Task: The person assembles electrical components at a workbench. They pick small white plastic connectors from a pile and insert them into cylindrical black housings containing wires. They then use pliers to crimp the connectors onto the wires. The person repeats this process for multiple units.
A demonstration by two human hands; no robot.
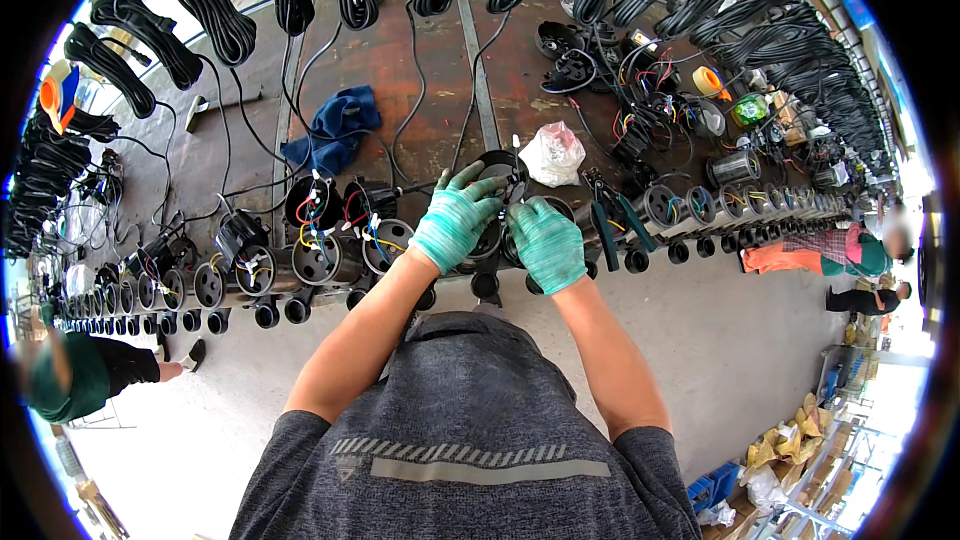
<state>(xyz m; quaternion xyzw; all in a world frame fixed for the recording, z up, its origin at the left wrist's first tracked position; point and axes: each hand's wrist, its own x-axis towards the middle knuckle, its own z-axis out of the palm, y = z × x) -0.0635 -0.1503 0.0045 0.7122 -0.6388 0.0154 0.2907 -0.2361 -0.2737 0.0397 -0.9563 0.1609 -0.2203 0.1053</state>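
Observation:
Both my hands wear green knitted gloves with darkened fingertips and meet at the table's near edge. My left hand [455, 223] has its fingers bent against the near side of a black round housing [494, 162], from which a cable runs back. Close beside it, my right hand [547, 246] has its fingers drawn together; whatever small part they pinch is hidden. A small white connector [516, 141] sticks up by the housing. Under my hands, metal motor cylinders partly show. Dark-handled pliers [606, 220] lie just right of my right hand.
Motor cylinders [318, 258] with coloured wires line the near edge. Coiled black cables [205, 5] hang around the far rim. A blue cloth [342, 128], white plastic bag [552, 154] and orange tape roll [707, 82] lie on the table [380, 70]. Other people stand left and right.

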